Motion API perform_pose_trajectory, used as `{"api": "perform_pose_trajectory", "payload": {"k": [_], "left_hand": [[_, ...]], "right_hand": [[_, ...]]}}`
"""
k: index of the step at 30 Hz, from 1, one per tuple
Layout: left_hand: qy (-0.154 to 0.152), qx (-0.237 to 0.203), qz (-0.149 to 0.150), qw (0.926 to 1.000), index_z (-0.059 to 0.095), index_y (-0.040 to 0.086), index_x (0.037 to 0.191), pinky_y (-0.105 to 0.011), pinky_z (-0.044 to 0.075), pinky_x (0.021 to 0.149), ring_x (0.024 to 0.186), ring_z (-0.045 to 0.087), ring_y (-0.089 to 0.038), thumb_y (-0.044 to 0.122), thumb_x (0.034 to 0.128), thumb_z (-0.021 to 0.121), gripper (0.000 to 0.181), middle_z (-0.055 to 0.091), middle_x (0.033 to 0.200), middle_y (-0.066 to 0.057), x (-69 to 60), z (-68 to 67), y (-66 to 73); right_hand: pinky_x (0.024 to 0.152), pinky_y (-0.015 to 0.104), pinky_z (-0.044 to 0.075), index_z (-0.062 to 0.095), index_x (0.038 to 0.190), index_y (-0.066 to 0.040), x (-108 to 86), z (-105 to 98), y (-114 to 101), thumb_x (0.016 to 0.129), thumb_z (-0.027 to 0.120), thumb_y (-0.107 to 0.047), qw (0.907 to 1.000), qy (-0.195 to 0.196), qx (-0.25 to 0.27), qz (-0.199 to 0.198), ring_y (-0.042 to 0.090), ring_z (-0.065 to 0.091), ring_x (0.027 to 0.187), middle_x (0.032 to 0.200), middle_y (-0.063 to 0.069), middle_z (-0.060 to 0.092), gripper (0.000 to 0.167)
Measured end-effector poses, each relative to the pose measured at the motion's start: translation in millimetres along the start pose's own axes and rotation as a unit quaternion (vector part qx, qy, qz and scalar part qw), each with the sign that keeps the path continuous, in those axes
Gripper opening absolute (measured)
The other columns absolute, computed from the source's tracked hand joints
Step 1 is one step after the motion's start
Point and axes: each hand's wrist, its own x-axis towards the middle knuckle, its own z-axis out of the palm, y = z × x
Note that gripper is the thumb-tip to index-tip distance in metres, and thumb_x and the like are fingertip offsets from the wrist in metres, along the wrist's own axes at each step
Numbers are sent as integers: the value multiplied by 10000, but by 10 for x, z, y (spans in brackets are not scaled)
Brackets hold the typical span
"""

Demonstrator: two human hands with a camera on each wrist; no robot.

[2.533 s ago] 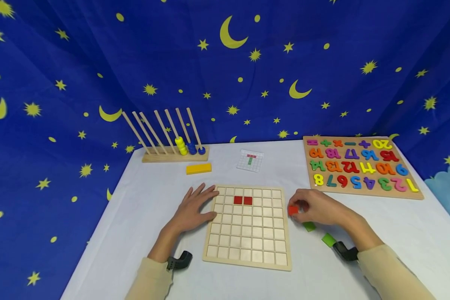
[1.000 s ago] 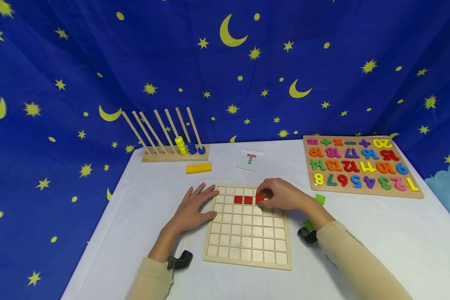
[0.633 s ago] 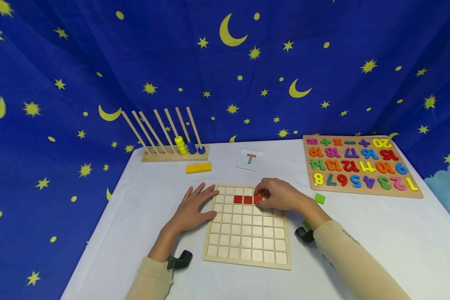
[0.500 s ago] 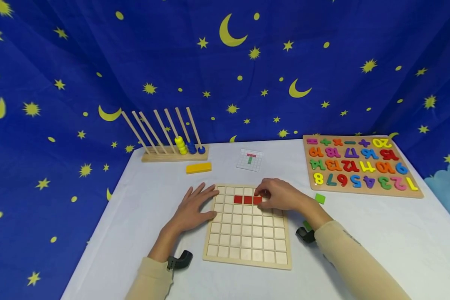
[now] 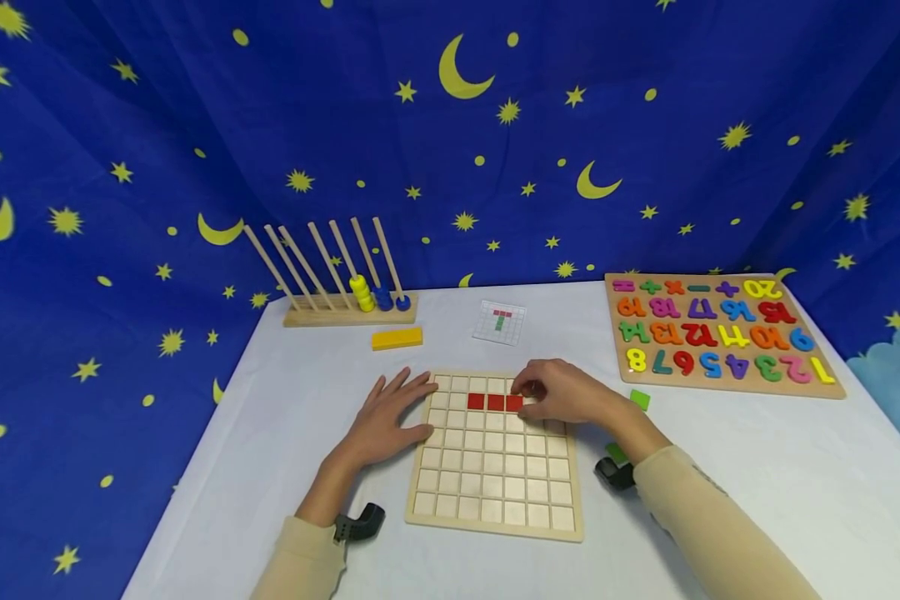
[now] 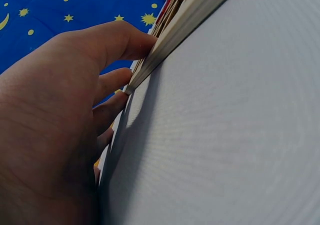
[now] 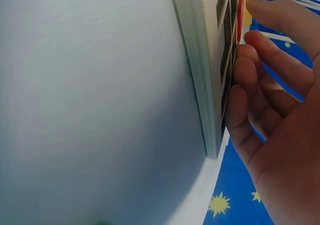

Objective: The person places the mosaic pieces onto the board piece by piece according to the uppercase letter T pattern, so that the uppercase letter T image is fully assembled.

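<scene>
A wooden grid board (image 5: 493, 483) lies on the white table. Three red square tiles sit side by side in its second row from the far edge: a left one (image 5: 476, 402), a middle one (image 5: 496, 402) and a right one (image 5: 513, 403). My left hand (image 5: 382, 422) rests spread at the board's left edge, its thumb and fingertips touching the frame. My right hand (image 5: 567, 392) hovers over the board's upper right, thumb and index finger close beside the right red tile. In the right wrist view those fingertips stand apart with nothing between them.
Right of the board lie two green tiles, one farther back (image 5: 640, 400) and one by the wrist camera (image 5: 617, 452). Behind stand a pattern card (image 5: 499, 322), a yellow block (image 5: 397, 338), a peg abacus (image 5: 311, 317) and a number puzzle board (image 5: 727, 387).
My right hand has carried the third red tile from the table onto the board and slid it left beside the others. Its fingers have since loosened from it. My left hand has stayed put.
</scene>
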Motion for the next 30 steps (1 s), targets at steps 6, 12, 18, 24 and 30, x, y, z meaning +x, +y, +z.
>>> {"api": "perform_pose_trajectory", "payload": {"k": [6, 12, 18, 24, 30], "left_hand": [[22, 2, 8, 10000, 468, 260, 1435, -491, 20, 1151, 1443, 146, -217, 462, 851, 655, 646, 330, 1527, 82, -9, 11, -3], [9, 13, -18, 10000, 460, 276, 1439, -481, 19, 1154, 1444, 143, -210, 471, 853, 654, 648, 320, 1528, 98, -3, 1, -6], [30, -49, 80, 10000, 469, 260, 1435, -502, 24, 1150, 1441, 159, -240, 471, 855, 656, 645, 333, 1525, 78, -1, -13, 1], [-10, -42, 40, 10000, 463, 264, 1439, -487, 23, 1153, 1442, 152, -222, 468, 859, 659, 646, 326, 1526, 83, 0, -20, 9], [-42, -10, -12, 10000, 457, 276, 1441, -478, 17, 1154, 1445, 138, -206, 470, 860, 652, 643, 312, 1529, 100, 3, -9, 3]], "right_hand": [[698, 287, 509, 705, 1045, -145, -95, -85, 44, 816, 768, -204, 9991, 68, 373, -163, 155, 562, 808, 928, -41, 627, 245], [670, 293, 502, 702, 1063, -122, -209, -186, 28, 832, 753, -192, 9990, 154, 384, -176, 173, 559, 794, 941, -10, 641, 247], [665, 281, 496, 695, 1065, -122, -332, -236, 85, 826, 762, -179, 9990, 260, 341, -124, 167, 555, 784, 924, -32, 634, 254], [673, 270, 506, 697, 1056, -154, -485, -259, 186, 822, 768, -196, 9989, 333, 337, 66, 147, 559, 791, 910, -72, 639, 248], [666, 266, 502, 693, 1068, -162, -638, -303, 280, 821, 769, -206, 9985, 435, 257, 195, 146, 550, 784, 914, -61, 637, 262]]}}
